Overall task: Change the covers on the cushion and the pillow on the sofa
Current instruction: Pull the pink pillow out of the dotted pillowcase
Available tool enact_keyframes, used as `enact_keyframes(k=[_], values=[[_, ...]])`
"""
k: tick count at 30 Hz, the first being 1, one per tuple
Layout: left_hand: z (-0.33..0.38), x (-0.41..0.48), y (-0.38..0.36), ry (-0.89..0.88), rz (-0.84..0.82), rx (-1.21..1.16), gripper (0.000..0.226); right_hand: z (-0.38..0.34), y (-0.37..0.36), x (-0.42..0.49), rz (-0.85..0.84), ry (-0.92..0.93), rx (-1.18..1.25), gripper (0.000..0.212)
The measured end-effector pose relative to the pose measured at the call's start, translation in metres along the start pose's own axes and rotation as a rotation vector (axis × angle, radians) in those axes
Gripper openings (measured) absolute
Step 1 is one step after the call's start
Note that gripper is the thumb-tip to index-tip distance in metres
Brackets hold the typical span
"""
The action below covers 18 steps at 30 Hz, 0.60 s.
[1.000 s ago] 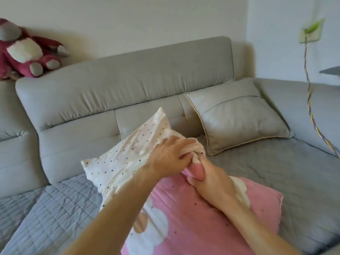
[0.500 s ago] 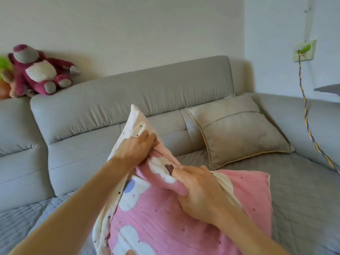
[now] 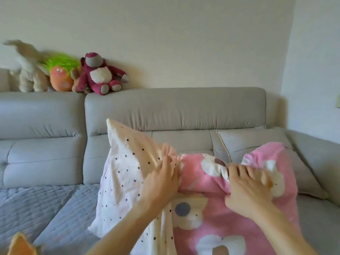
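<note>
Centre-left of frame, the white black-dotted pillow (image 3: 127,172) stands on the grey sofa (image 3: 174,107). Your left hand (image 3: 161,183) has its grip clamped on the pillow's bunched end. Just right of it, the pink bear-print fabric cover (image 3: 230,227) is clamped in your right hand (image 3: 246,188). This looks like the stripping step, so next pull the two apart. The grey square cushion (image 3: 248,142) waits at right.

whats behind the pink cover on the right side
A grey cushion leans against the sofa back; only its top and right edge show. The pink cover hides its lower left part.
</note>
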<state>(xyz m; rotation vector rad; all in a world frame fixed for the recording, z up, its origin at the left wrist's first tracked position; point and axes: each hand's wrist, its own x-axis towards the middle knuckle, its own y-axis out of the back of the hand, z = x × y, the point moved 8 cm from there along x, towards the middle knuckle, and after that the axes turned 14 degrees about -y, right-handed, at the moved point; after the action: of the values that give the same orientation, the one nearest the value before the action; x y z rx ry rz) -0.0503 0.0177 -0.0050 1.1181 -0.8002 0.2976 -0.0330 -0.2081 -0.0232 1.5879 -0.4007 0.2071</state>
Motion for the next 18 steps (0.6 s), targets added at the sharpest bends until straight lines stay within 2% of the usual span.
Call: enact_keyframes(k=[1, 3, 4, 6, 7, 9, 11, 14, 18], values=[[0.005, -0.008, 0.001, -0.010, 0.074, -0.044, 0.036, -0.003, 0.003, -0.005, 0.031, -0.012, 0.016, 0.068], [0.002, -0.019, 0.004, -0.020, 0.192, -0.114, 0.046, -0.022, 0.023, -0.025, 0.209, 0.059, 0.116, 0.086], [-0.002, -0.025, 0.003, -0.040, 0.210, -0.122, 0.056, -0.031, 0.025, -0.038, 0.286, 0.119, 0.190, 0.087], [-0.010, -0.041, -0.003, -0.074, 0.186, -0.076, 0.072, -0.050, 0.011, -0.067, 0.342, 0.243, 0.306, 0.074], [-0.016, -0.052, -0.010, -0.065, 0.153, -0.054, 0.076, -0.058, -0.004, -0.080, 0.324, 0.296, 0.316, 0.069], [-0.034, -0.078, -0.029, 0.061, 0.027, -0.040, 0.074, -0.067, -0.051, -0.098, 0.233, 0.356, 0.248, 0.071], [-0.051, -0.105, -0.055, 0.184, -0.126, -0.056, 0.069, -0.066, -0.103, -0.105, 0.094, 0.349, 0.110, 0.087], [-0.062, -0.131, -0.091, 0.216, -0.285, -0.040, 0.069, -0.062, -0.151, -0.103, -0.007, 0.284, -0.040, 0.102], [-0.054, -0.136, -0.117, 0.281, -0.313, -0.009, 0.085, -0.069, -0.159, -0.085, -0.025, 0.248, -0.049, 0.081]])
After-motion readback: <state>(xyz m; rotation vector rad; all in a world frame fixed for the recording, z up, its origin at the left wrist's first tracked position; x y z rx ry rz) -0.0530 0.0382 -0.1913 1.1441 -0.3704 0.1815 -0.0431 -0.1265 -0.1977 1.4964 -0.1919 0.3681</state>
